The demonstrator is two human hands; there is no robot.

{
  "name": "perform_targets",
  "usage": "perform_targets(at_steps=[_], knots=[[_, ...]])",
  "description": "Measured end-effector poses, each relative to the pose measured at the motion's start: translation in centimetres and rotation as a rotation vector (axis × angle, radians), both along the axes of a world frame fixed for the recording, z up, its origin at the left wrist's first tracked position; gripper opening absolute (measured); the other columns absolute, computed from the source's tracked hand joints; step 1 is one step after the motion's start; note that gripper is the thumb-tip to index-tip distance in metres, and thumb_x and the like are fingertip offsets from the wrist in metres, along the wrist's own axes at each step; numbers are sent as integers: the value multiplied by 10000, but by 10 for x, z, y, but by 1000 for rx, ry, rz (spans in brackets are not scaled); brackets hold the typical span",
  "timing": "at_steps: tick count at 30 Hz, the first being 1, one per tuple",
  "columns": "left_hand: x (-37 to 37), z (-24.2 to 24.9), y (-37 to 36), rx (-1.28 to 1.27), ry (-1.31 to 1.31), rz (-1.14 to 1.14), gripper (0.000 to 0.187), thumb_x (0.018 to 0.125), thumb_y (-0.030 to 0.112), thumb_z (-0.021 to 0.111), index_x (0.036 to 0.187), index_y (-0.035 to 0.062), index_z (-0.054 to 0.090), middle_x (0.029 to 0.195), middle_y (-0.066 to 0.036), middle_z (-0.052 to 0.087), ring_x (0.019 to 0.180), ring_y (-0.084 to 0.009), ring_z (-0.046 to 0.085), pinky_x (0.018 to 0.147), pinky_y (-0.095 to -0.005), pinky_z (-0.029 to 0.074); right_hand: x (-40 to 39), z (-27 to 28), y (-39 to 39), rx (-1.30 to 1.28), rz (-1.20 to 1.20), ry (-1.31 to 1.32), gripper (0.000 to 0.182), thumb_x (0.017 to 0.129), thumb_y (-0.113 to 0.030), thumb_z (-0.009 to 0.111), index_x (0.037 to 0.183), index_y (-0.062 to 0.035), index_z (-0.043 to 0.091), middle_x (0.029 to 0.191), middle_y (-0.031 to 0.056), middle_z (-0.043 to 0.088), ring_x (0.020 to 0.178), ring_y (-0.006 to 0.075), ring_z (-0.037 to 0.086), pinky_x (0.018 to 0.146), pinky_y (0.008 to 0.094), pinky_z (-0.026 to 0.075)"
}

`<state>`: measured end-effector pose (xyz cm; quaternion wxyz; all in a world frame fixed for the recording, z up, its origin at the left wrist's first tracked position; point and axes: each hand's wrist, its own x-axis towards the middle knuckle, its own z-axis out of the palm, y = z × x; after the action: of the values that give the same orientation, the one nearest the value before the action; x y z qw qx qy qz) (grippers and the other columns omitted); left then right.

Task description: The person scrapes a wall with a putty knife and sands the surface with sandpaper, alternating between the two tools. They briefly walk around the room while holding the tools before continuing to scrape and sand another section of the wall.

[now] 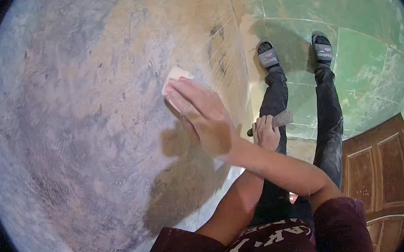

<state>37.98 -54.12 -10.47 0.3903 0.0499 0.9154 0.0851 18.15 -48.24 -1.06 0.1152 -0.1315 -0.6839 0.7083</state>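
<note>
My right hand [198, 109] reaches across to the wall [91, 136] on the left. Its fingers are stretched together over a pale flat piece [178, 73], pressing it against the wall; the material cannot be made out. Under the crossing right arm, my left hand [266, 133] is closed round the handle of a putty knife [283, 118] in front of my leg. Its broad pale blade points right, and the dark handle end shows on the other side of the fist. The wall is mottled grey and tan, with rough patches and scratches.
My feet in grey slides [268, 57] stand on a green tiled floor [365, 57] with whitish dust and smears. A brown panelled wooden door [379, 177] is at the lower right. Shadows of my arm and head fall on the wall.
</note>
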Motion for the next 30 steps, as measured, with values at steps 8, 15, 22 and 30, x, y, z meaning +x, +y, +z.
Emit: perform_targets(at_steps=[8, 15, 22, 30], knots=[[5, 1, 14, -21, -64, 10, 203, 878, 149, 601, 1056, 51, 615, 1022, -143, 624, 1058, -335, 564, 924, -470, 413, -22, 26, -21, 238, 196, -55, 556, 907, -55, 473, 1439, 92, 411, 1492, 276, 423, 1442, 401, 368, 1204, 465, 297], [15, -5, 14, 46, -3, 8, 201, 859, 148, 611, 1041, 64, 612, 995, -133, 626, 1036, -337, 564, 895, -464, 414, -12, 45, -21, 312, 243, -11, 591, 906, -90, 479, 1421, 177, 364, 1500, 358, 369, 1440, 442, 359, 1183, 507, 323], [10, -4, 18, 62, -67, -19, 190, 865, 143, 606, 1038, 65, 615, 995, -133, 627, 1034, -333, 562, 898, -460, 412, -8, 42, -17, 339, 275, -61, 620, 903, -101, 475, 1449, 159, 338, 1520, 339, 358, 1454, 424, 346, 1171, 507, 339], [7, -5, 16, 81, -41, -60, 182, 835, 155, 634, 991, 71, 596, 964, -116, 606, 999, -311, 559, 871, -455, 415, -16, 51, -7, 265, 295, -160, 567, 903, -1, 422, 1441, 168, 363, 1539, 310, 359, 1471, 383, 336, 1193, 480, 315]])
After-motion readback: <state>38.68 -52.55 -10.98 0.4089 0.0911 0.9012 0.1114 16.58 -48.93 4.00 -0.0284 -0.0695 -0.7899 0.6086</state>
